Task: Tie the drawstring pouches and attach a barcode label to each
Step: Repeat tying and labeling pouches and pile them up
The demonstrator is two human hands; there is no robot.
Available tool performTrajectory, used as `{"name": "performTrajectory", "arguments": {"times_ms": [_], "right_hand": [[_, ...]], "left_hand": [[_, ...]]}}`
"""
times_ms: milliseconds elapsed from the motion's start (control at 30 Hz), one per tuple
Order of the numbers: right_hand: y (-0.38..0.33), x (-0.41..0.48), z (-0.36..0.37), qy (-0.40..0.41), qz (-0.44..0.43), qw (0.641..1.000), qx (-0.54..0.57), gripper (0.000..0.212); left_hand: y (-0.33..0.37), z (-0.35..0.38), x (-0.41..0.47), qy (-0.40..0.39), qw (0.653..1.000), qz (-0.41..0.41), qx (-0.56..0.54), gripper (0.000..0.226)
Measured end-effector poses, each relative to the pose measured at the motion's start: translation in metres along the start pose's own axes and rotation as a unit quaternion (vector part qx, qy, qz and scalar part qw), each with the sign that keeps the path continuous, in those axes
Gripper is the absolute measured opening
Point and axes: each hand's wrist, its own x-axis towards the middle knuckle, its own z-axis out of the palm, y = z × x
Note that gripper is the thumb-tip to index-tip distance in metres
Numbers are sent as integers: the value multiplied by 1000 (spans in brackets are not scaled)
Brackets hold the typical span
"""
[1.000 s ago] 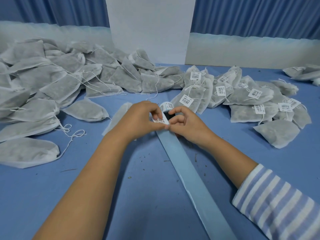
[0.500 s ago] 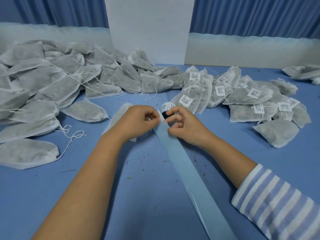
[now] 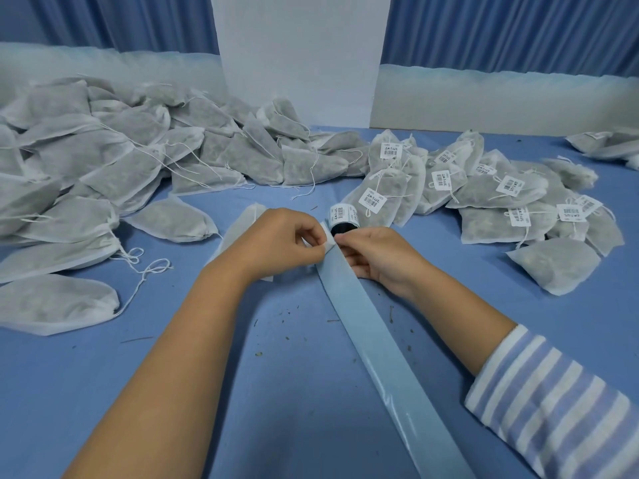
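Both hands meet in the middle of the blue table (image 3: 242,426). The left hand (image 3: 276,243) has its fingers curled and pinches a small white label (image 3: 328,243) between thumb and finger. The right hand (image 3: 377,254) has curled fingers too, and its fingertips pinch the far end of the long blue strip (image 3: 380,340), right beside the label. The strip lies flat on the table and runs from the hands down to the near right edge. Just past the fingers, on the far side, sits a little roll of labels (image 3: 342,214) with black bars printed on it and a dark hole in the middle. A white pouch (image 3: 242,223) lies under the left hand and is partly hidden by it, so I cannot tell if its string is tied. On the left is a big heap of pouches (image 3: 103,150), grey-white, with thin white strings trailing out onto the table. On the right is a second heap of tagged pouches (image 3: 484,198), and these have white barcode tags on them. The right arm wears a striped sleeve (image 3: 553,409), blue and white. At the far side stand a white board (image 3: 297,57) and blue curtains (image 3: 518,29)
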Motion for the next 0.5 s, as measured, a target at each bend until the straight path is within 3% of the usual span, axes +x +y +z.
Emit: {"name": "performTrajectory", "arguments": {"times_ms": [500], "right_hand": [[-4, -2, 4, 47, 15, 999, -1, 9]], "left_hand": [[10, 1, -3, -17, 999, -33, -5, 10]]}}
